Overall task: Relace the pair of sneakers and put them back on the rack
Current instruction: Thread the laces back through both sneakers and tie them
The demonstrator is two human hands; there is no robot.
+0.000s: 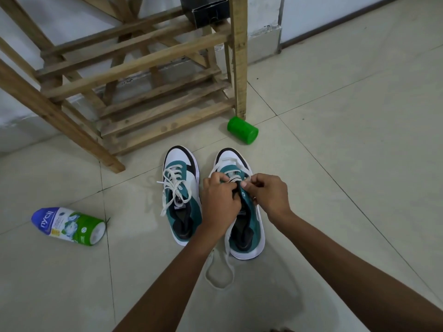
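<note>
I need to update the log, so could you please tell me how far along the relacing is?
Roughly halfway. The left sneaker looks laced. Both hands, left hand and right hand, are working the lace into the right sneaker; its lower eyelets are threaded. Both shoes sit on the floor, not yet on the wooden rack.

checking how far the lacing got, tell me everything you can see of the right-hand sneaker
The right-hand sneaker stands upright on the tiled floor, toe toward the wooden rack, beside its laced mate. It is white, teal and black, with a white sole and dark lining. Its cream lace crosses only the eyelets nearest the toe; a loose length trails on the floor behind the heel. The left hand and right hand both pinch at the lace and upper around mid-eyelet height.
</note>
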